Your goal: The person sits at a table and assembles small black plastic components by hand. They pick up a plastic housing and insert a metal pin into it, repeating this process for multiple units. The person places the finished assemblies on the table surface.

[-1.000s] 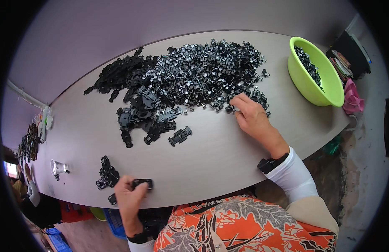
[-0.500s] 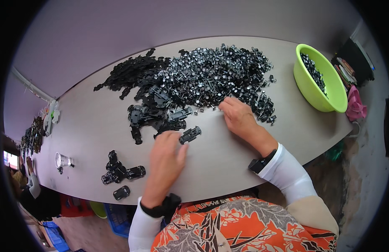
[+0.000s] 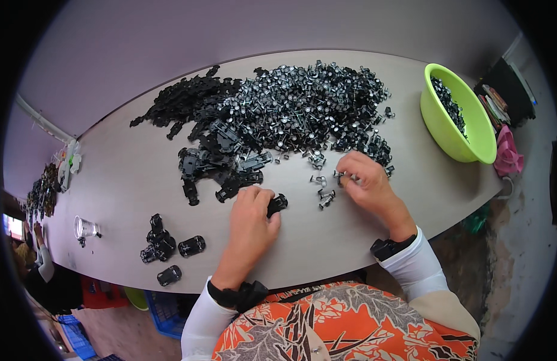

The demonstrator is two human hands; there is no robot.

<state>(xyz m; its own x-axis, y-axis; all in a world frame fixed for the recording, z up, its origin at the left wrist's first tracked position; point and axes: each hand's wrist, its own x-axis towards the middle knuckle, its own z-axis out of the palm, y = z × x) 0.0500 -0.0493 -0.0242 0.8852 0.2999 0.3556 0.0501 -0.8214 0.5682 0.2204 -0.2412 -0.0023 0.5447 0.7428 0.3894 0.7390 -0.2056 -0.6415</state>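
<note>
My left hand (image 3: 252, 219) is closed around a black toy car part (image 3: 278, 205), which rests on the table with its right end showing past the fingers. My right hand (image 3: 370, 183) has its fingers curled in a pinch at a small wheel axle (image 3: 338, 175); the fingertips partly hide it. Several loose wheel axles (image 3: 326, 197) lie between the two hands. Beyond them spreads a big heap of silver-and-black wheel axles (image 3: 308, 102). Flat black car chassis (image 3: 197, 161) lie piled ahead of my left hand.
More black chassis (image 3: 176, 105) are heaped at the far left. Dark toy cars (image 3: 161, 240) sit left of my arm, near a clear cup (image 3: 86, 227). A green basin (image 3: 459, 114) of black parts stands at right. Another person's arm (image 3: 45, 262) shows at far left.
My right hand has moved right and nearer, and several wheel axles now lie loose outside the heap. My left hand has shifted right and closed on the car part.
</note>
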